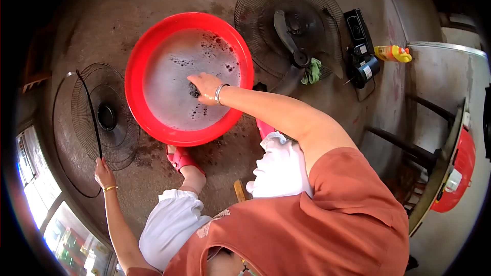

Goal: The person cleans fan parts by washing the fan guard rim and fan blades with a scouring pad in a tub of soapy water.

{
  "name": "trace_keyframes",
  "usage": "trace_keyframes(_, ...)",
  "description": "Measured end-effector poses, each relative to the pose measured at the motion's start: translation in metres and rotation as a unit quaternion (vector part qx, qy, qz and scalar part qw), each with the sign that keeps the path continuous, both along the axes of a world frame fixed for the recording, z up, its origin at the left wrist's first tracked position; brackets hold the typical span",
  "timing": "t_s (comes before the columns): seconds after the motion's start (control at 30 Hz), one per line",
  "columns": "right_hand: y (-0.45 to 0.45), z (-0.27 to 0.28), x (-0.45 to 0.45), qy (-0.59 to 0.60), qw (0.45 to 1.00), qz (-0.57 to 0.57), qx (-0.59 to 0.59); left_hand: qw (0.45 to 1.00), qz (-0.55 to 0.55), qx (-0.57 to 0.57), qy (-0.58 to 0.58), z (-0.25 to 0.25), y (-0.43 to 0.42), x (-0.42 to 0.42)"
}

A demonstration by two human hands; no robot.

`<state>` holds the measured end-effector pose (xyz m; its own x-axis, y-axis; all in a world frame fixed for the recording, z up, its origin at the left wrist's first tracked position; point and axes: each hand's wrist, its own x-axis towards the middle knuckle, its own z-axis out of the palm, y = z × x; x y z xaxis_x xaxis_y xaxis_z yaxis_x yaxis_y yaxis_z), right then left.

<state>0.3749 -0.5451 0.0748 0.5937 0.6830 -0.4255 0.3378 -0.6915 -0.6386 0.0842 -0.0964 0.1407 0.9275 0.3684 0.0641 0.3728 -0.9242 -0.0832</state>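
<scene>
L of red basin (134,82), black hoop (93,110) is being held in closed L grip (105,175); at basin's suds (166,97), R grip (207,89) is being held part-curled, contents can't be told.

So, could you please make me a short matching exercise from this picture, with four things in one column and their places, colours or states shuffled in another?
Column one:
1. Right hand
2. Left hand
3. Basin
4. Bottle

Column two:
A. Mainly yellow
B. Holding a thin dark hoop
C. Red and round
D. At the cloudy water

Right pairs: 1-D, 2-B, 3-C, 4-A.
</scene>
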Motion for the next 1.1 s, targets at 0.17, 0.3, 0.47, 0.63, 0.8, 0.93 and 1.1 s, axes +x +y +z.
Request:
trace_keyframes(0.17, -0.036, 0.018, -0.008, -0.080, 0.992, -0.027, 0.089, 0.994, 0.091, -0.054, 0.022, -0.080, 0.037, -0.004)
trace_keyframes(0.3, -0.128, 0.045, 0.015, -0.262, 0.903, -0.235, 0.245, 0.931, 0.221, -0.286, 0.051, -0.108, 0.031, -0.006)
trace_keyframes(0.47, -0.300, -0.032, 0.004, -0.382, 0.828, -0.404, -0.077, 0.874, 0.276, -0.370, 0.151, -0.153, 0.078, -0.038)
trace_keyframes(0.63, -0.330, -0.076, -0.013, -0.248, 0.847, -0.422, -0.206, 0.949, 0.116, -0.278, 0.093, -0.122, 0.036, -0.009)
trace_keyframes(0.8, -0.358, -0.075, 0.011, -0.329, 0.778, -0.534, 0.025, 0.951, 0.079, -0.285, 0.091, -0.029, -0.083, 0.079)
trace_keyframes(0.93, -0.368, -0.010, 0.053, -0.090, 0.566, -0.745, 0.341, 0.939, -0.083, -0.331, 0.034, -0.003, -0.163, 0.121)
trace_keyframes(1.1, -0.376, 0.054, 0.098, -0.131, 0.562, -0.683, 0.448, 0.886, -0.186, -0.414, 0.095, -0.008, -0.234, 0.150)
